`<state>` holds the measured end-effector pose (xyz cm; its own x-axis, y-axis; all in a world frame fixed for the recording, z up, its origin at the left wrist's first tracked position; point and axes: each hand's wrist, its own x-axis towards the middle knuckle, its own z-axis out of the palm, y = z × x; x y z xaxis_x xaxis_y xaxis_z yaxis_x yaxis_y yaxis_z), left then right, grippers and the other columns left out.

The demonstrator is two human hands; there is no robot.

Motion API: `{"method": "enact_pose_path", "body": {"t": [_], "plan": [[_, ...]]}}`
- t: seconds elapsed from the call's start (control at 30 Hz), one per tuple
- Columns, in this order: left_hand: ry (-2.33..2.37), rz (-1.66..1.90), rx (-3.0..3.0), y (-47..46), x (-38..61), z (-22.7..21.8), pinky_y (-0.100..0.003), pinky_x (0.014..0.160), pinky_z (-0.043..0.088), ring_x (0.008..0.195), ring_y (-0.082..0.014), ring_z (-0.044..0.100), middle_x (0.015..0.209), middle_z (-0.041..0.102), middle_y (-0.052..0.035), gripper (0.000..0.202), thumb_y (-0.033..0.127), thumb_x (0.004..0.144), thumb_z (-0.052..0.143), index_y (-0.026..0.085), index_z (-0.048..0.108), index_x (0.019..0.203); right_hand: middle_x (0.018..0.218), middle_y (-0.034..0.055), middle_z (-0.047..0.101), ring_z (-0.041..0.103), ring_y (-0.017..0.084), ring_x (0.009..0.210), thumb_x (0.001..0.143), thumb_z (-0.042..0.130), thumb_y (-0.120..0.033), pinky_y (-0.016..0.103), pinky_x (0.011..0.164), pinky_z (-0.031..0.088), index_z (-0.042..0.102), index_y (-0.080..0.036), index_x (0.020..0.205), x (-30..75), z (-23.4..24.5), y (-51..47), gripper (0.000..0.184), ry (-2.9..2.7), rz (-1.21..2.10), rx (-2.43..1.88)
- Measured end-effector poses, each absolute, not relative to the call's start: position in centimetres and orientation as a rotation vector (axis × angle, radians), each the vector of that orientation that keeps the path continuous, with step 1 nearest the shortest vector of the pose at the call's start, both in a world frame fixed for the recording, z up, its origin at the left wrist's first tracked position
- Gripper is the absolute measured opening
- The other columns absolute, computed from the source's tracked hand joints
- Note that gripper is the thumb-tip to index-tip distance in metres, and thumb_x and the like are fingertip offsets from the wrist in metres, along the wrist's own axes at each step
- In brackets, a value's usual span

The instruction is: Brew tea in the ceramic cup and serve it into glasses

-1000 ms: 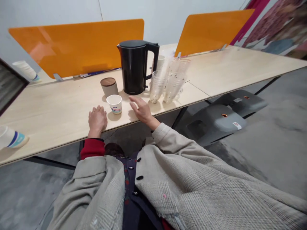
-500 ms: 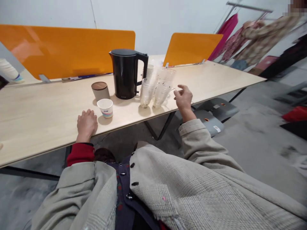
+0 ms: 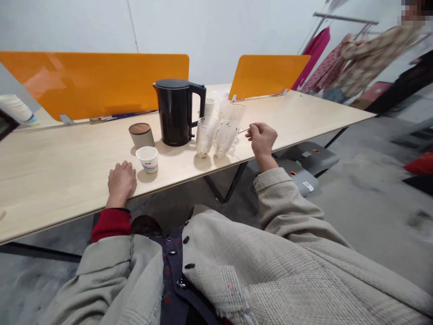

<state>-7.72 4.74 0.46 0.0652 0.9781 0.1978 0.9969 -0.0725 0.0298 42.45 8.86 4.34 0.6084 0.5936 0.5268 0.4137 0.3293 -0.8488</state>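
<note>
My left hand (image 3: 122, 183) rests on the table near its front edge, closed, with its fingers curled under and no object visible in it. Just right of it stands a white paper cup (image 3: 148, 159) with coloured stripes. My right hand (image 3: 263, 139) is raised over the table, fingertips pinched on a thin dark stick (image 3: 243, 131) that points left. Beside the stick are upright stacks of clear plastic cups (image 3: 205, 137), dark specks on them. A black electric kettle (image 3: 174, 113) stands behind, and a grey canister (image 3: 142, 136) with a wooden lid sits behind the paper cup.
Orange divider panels (image 3: 111, 83) line the back of the table (image 3: 67, 167). Grey stools (image 3: 297, 174) are tucked below at the right. A person (image 3: 382, 49) in a checked shirt stands by a clothes rack (image 3: 345, 18). More paper cups (image 3: 16, 108) show at far left.
My right hand's fingers have closed from a looser, spread pose into a pinch on the stick. My left hand keeps its place. The view has tipped slightly upward.
</note>
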Motion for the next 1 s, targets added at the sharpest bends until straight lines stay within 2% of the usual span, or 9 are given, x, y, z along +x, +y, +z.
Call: {"method": "enact_pose_path", "body": {"t": [0.27, 0.53, 0.7, 0.9, 1.0], "plan": [[-2.058, -0.225, -2.223, 4.8, -7.9, 0.6, -0.064, 0.116, 0.045, 0.142, -0.0427, 0.055, 0.145, 0.067, -0.0245, 0.043, 0.029, 0.11, 0.026, 0.017, 0.065, 0.122, 0.074, -0.0054, 0.066, 0.071, 0.011, 0.063, 0.102, 0.068, -0.044, 0.023, 0.058, 0.058, 0.07, -0.021, 0.095, 44.4, 7.3, 7.1, 0.024, -0.919, -0.11, -1.103], [-2.041, -0.3, -2.217, 4.7, -7.9, 0.3, -0.065, 0.114, 0.047, 0.14, -0.0438, 0.056, 0.146, 0.067, -0.0258, 0.045, 0.029, 0.109, 0.027, 0.017, 0.068, 0.123, 0.082, -0.0013, 0.072, 0.076, 0.016, 0.069, 0.102, 0.064, -0.045, 0.036, 0.071, 0.067, 0.071, -0.023, 0.104, 39.4, 10.5, 3.8, 0.022, -1.033, -0.207, -0.878], [-2.077, -0.308, -2.21, 4.4, -7.7, 0.2, -0.063, 0.12, 0.044, 0.146, -0.0424, 0.053, 0.15, 0.067, -0.0234, 0.046, 0.031, 0.109, 0.028, 0.018, 0.068, 0.127, 0.089, 0.0019, 0.075, 0.077, 0.017, 0.074, 0.104, 0.063, -0.043, 0.038, 0.077, 0.069, 0.074, -0.025, 0.108, 33.1, 10.6, 1.8, 0.021, -1.207, -0.14, -0.844], [-2.086, -0.358, -2.191, 4.4, -7.6, -0.4, -0.061, 0.121, 0.042, 0.147, -0.0405, 0.053, 0.148, 0.068, -0.0214, 0.044, 0.031, 0.109, 0.03, 0.02, 0.069, 0.127, 0.09, 0.0011, 0.074, 0.077, 0.017, 0.078, 0.109, 0.059, -0.055, 0.035, 0.079, 0.067, 0.077, -0.027, 0.108, 26.2, 9.2, 2.1, 0.033, -1.457, 0.03, -0.873], [-2.089, -0.361, -2.196, 4.5, -7.5, -0.7, -0.061, 0.121, 0.041, 0.146, -0.0409, 0.052, 0.147, 0.068, -0.0214, 0.045, 0.03, 0.109, 0.031, 0.019, 0.069, 0.129, 0.089, 0.0017, 0.075, 0.076, 0.017, 0.075, 0.11, 0.059, -0.055, 0.034, 0.077, 0.065, 0.077, -0.026, 0.106, 23.3, 8.1, 3.3, 0.035, -1.581, 0.12, -0.832]]}}
